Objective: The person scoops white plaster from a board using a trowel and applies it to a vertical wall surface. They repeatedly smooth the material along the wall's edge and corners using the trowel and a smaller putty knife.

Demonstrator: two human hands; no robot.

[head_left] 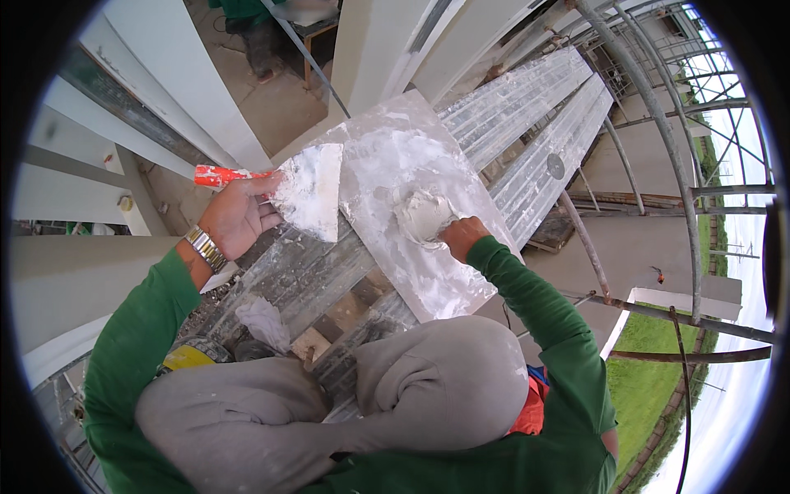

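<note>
Scraper in left hand, right hand at the paste mound

A flat grey board (393,120) carries 1 thick, rounded mound of off-white paste (421,216), set right of the board's middle, with white smears spread around it. At the lower left, 1 yellow-and-black object (188,356) is partly hidden near the knee; whether it is a container cannot be told.

The left hand (234,216) is turned palm up, its fingers curled closed around the handle end of 1 red-handled scraper (311,193). The scraper's wide blade, coated in white, overlaps the board's left edge in this view; contact cannot be judged. The right hand (463,237) is at the mound's right side, fingers bent in; whether they grip a tool cannot be told.

Counted: 1 board, 1 scraper, 1 mound, 1 metal-banded wristwatch (206,249) on the left wrist, and 1 crumpled whitish cloth (263,321) near the knees. Beyond the board run 2 ribbed metal scaffold planks (543,82), side by side with a gap between.
</note>
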